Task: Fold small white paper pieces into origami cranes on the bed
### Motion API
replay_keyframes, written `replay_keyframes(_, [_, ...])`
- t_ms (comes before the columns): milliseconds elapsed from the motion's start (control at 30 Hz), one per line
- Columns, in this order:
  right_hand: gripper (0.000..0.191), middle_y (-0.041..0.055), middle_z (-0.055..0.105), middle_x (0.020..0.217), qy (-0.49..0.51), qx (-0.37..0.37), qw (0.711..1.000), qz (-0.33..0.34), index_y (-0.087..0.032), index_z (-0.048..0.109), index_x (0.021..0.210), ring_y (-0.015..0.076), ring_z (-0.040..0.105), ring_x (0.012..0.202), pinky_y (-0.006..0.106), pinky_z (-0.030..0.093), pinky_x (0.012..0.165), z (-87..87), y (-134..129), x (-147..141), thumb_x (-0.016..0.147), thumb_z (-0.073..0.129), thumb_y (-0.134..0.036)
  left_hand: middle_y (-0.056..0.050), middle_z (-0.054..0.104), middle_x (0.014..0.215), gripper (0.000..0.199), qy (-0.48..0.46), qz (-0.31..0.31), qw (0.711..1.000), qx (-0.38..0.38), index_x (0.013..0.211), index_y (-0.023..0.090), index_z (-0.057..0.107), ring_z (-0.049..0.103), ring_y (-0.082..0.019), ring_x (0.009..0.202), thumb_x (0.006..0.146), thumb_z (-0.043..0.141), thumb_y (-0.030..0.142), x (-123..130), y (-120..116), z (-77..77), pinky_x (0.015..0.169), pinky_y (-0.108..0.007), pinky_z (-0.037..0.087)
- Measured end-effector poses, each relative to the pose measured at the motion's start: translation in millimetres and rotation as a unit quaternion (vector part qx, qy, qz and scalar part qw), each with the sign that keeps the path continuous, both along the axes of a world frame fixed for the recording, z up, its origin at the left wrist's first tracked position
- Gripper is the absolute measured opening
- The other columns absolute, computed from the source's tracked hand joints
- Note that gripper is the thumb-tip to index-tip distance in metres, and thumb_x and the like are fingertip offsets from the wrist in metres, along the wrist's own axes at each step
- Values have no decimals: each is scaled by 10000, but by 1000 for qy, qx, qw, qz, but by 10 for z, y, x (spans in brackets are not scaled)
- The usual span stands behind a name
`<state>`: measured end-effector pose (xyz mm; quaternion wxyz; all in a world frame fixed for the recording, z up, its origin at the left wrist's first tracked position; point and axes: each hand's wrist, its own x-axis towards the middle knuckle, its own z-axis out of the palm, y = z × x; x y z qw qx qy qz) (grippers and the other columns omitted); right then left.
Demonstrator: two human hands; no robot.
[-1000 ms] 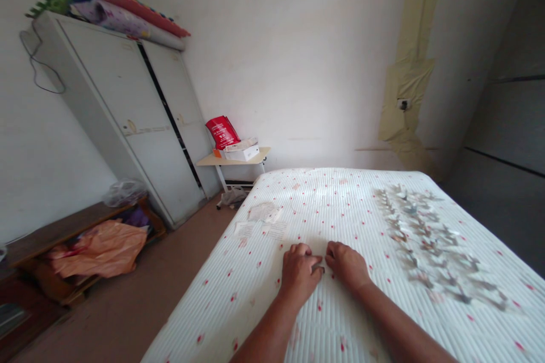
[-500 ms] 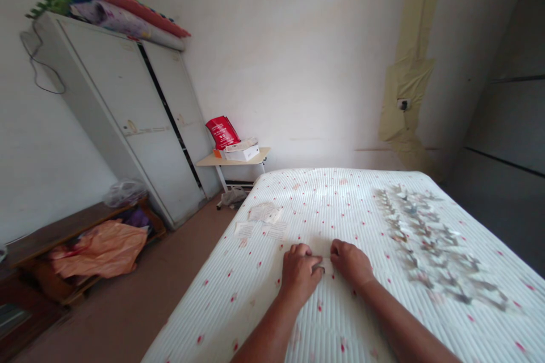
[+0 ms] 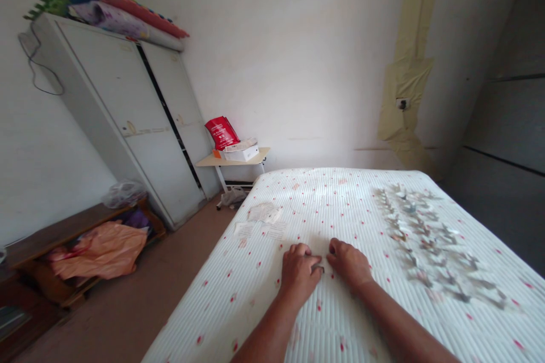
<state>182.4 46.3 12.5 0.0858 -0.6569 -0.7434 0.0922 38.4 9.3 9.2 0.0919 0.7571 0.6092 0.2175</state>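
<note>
My left hand rests on the bed with its fingers bent and closed on a small piece of paper, mostly hidden by the fingers. Just to the right, my right hand has its fingers curled and pressed together at the same paper; its exact grip is partly hidden. Beyond the left hand lie several loose sheets of printed paper. Rows of small folded paper figures, blurred in detail, stand on the bed to the right.
The bed has a white ribbed cover with red dots. A small table by the wall bears a red bag and a white box. At left are a grey cabinet and a low wooden bench.
My right hand has shifted slightly left, closer to my left hand, and less of the pale paper shows between them. My left hand has hardly moved.
</note>
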Motion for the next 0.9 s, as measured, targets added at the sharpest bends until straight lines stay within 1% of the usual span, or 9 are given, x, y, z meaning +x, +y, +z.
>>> replay_keyframes(200, [123,42,652,805,23,-12,1000,1,-205,549,816,162,603,722,233,276,530,11,33,50,750,446,-190,-25,533,935,226,-4,-1,1000,5,938,314,665,445,-192,934,737,564,310,-7,1,-7,807,-319,340])
replay_keyframes(300, [138,42,654,806,38,-15,999,0,-208,553,810,161,604,727,232,276,533,7,45,68,761,426,-189,-24,534,942,227,-3,4,1000,-1,935,316,668,442,-195,946,729,571,314,-2,4,-9,813,-321,338])
replay_keyframes(467, [150,39,651,800,38,-16,999,-4,-207,551,807,161,609,724,231,284,537,3,17,42,807,424,-287,-22,531,935,221,-2,2,1000,11,928,319,666,439,-195,940,733,563,307,-4,12,-32,805,-320,334])
replay_keyframes(567, [141,39,640,814,21,12,1000,3,-202,545,818,167,608,724,235,294,540,-15,-24,6,781,478,-320,-14,527,925,199,0,-1,1000,16,902,322,670,441,-190,930,734,563,311,-10,12,-35,795,-313,334])
replay_keyframes(667, [138,40,631,814,11,27,1000,9,-200,541,835,168,605,723,238,307,553,-37,-41,-10,774,487,-312,-17,524,926,197,0,-4,1000,12,900,318,670,442,-189,929,735,563,316,-11,8,-28,794,-310,331])
replay_keyframes(900, [117,33,631,797,20,-2,1000,6,-206,545,829,161,598,712,235,291,538,0,-18,12,748,470,-245,-25,523,942,227,4,-3,1000,19,956,320,652,436,-194,942,756,544,315,4,-25,4,799,-316,323])
